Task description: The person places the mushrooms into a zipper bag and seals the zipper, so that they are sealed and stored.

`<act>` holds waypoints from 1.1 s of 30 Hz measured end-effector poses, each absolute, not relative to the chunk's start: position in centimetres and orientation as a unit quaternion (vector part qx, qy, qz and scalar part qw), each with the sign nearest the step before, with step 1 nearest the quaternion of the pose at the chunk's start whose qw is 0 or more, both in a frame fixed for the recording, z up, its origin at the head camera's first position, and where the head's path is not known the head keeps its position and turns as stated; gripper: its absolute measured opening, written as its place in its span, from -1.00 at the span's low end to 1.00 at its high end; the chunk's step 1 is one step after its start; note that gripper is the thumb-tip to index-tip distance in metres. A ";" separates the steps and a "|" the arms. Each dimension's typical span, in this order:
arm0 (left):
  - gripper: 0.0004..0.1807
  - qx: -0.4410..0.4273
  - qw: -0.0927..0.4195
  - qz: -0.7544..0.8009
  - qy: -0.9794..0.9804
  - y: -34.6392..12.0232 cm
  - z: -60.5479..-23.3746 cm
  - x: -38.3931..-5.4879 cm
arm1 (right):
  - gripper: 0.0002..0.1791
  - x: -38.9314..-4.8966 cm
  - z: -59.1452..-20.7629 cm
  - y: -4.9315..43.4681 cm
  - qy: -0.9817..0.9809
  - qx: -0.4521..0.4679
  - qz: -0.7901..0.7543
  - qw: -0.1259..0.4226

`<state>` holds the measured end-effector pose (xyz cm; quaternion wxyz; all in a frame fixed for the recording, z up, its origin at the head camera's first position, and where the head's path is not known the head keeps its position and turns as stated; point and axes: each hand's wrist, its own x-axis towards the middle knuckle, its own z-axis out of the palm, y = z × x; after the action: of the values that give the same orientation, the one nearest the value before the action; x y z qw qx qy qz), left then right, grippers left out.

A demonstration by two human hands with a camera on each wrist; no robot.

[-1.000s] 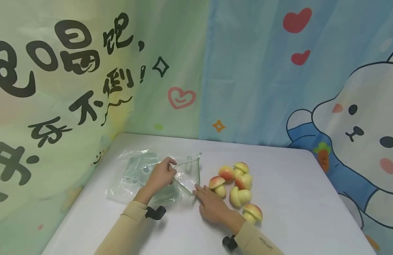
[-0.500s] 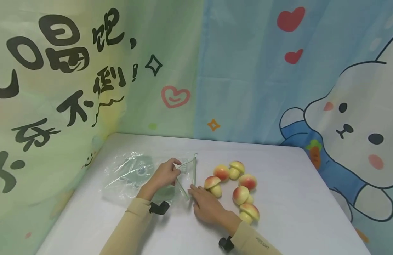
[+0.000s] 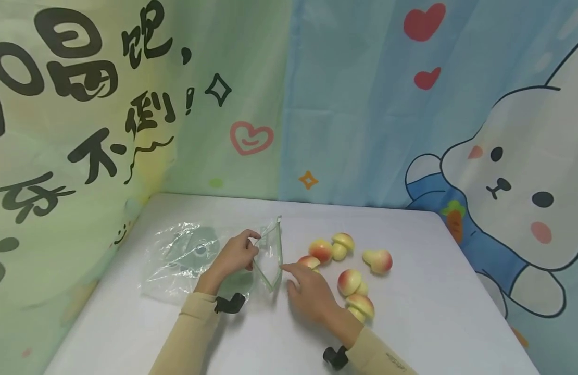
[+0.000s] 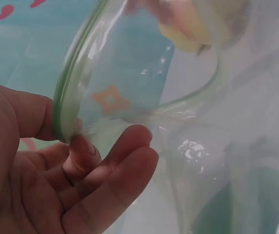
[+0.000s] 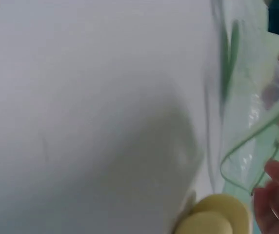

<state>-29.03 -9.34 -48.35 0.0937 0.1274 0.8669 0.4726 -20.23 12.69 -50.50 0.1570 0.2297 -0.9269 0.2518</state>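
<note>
A clear zip bag (image 3: pixel 167 260) with green zip edges lies on the table, its mouth spread toward the right. My left hand (image 3: pixel 235 255) pinches the near lip of the mouth; in the left wrist view the thumb and a finger grip the green zip strip (image 4: pixel 64 97). My right hand (image 3: pixel 312 294) is at the opposite lip, index finger stretched out with its tip at the green edge and the thumb apart from it. Several yellow toy mushrooms with reddish caps lie to the right of the hand, among them one mushroom (image 3: pixel 350 281) beside its knuckles.
One toy mushroom (image 3: pixel 378 260) lies on its side, farther right than the others. Another mushroom (image 3: pixel 309 262) is partly hidden behind my right hand. The white table (image 3: pixel 434 291) meets a printed cloth backdrop (image 3: pixel 345 130) at the back and left.
The bag's mouth has spread wider. My right hand has come from lying flat to touching the lip with its index finger. One mushroom has rolled to the right. The head view has shifted slightly.
</note>
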 end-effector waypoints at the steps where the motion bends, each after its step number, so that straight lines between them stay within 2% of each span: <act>1: -0.55 0.129 0.092 0.476 0.865 -9.4 -48.4 -29.0 | -0.59 -20.4 -50.4 12.9 -0.924 0.218 0.249 0.192; 3: -0.55 0.131 0.089 0.482 0.862 -9.4 -48.5 -28.9 | -0.62 -20.8 -50.1 13.3 -0.919 0.189 0.243 0.245; 5: -0.55 0.131 0.083 0.484 0.861 -9.4 -48.8 -28.8 | -0.61 -21.2 -50.0 13.7 -0.925 0.150 0.235 0.260; 9: -0.56 0.129 0.078 0.478 0.865 -9.5 -49.4 -28.6 | -0.46 -21.4 -50.0 14.4 -0.954 0.085 0.211 0.197; 14: -0.57 0.131 0.080 0.476 0.866 -9.5 -49.8 -28.6 | -0.33 -21.2 -50.4 14.5 -0.968 0.060 0.206 0.130; 23: -0.58 0.146 0.077 0.467 0.869 -8.9 -49.3 -28.2 | -0.26 -21.3 -52.0 14.4 -0.968 0.054 0.223 0.105; 30: -0.59 0.154 0.067 0.450 0.877 -8.9 -48.9 -27.6 | -0.23 -21.7 -51.9 13.9 -0.942 0.045 0.310 0.122; 33: -0.60 0.147 0.056 0.447 0.881 -9.0 -49.0 -27.5 | -0.23 -22.1 -51.4 13.1 -0.921 0.037 0.374 0.107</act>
<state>-27.46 -8.96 -48.97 0.0559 0.1470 0.8807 0.4468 -22.14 13.05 -51.35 0.1070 0.0374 -0.9206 0.3736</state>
